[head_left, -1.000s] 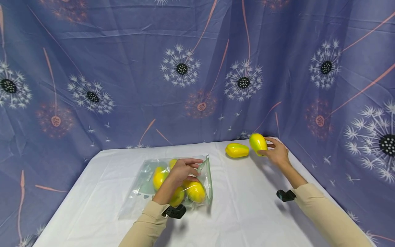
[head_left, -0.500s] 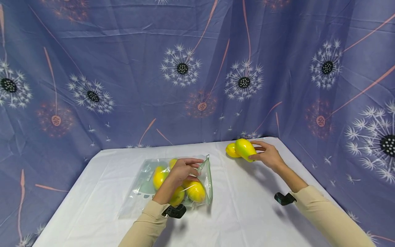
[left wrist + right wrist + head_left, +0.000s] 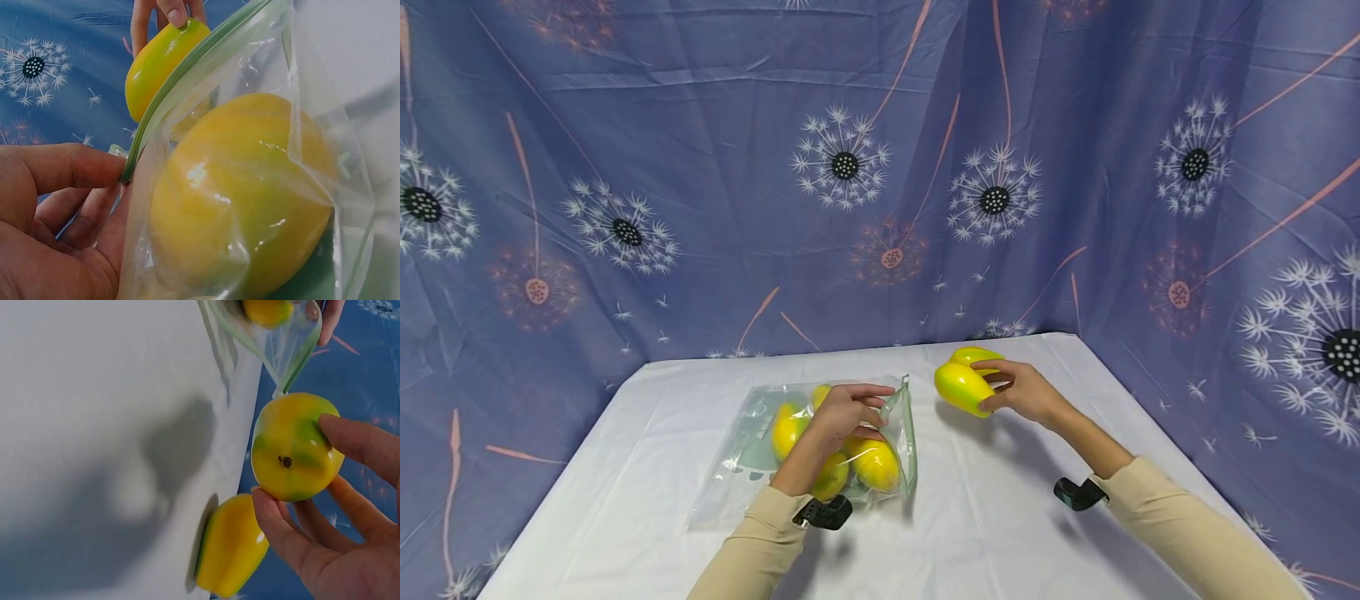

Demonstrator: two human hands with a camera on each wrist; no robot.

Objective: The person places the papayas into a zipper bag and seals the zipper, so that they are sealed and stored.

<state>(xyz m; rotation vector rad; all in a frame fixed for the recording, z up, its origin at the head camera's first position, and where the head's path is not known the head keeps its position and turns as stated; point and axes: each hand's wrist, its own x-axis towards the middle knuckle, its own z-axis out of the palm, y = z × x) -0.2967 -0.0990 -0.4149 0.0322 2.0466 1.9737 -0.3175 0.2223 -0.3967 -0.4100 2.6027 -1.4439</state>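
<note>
My right hand (image 3: 1026,392) holds a yellow-green papaya (image 3: 962,387) between thumb and fingers, above the white table. Its round end with a dark stem mark faces the right wrist view. A second papaya (image 3: 230,547) lies on the table behind it, partly covered in the head view. My left hand (image 3: 844,417) grips the green zip edge (image 3: 181,69) of a clear zip bag (image 3: 741,492) lying on its side. The bag's mouth gapes toward the right. Several yellow fruits sit inside, one large papaya (image 3: 244,194) close to the mouth; my left hand and forearm partly hide them.
A white cloth covers the table (image 3: 970,525). Behind it and along the sides hangs a blue curtain (image 3: 737,208) with a dandelion print. Each wrist wears a black camera mount, and both sleeves are beige.
My right hand has carried the papaya leftward and nearer, past the front of the one on the table, toward the bag. My left hand and the bag have stayed in place.
</note>
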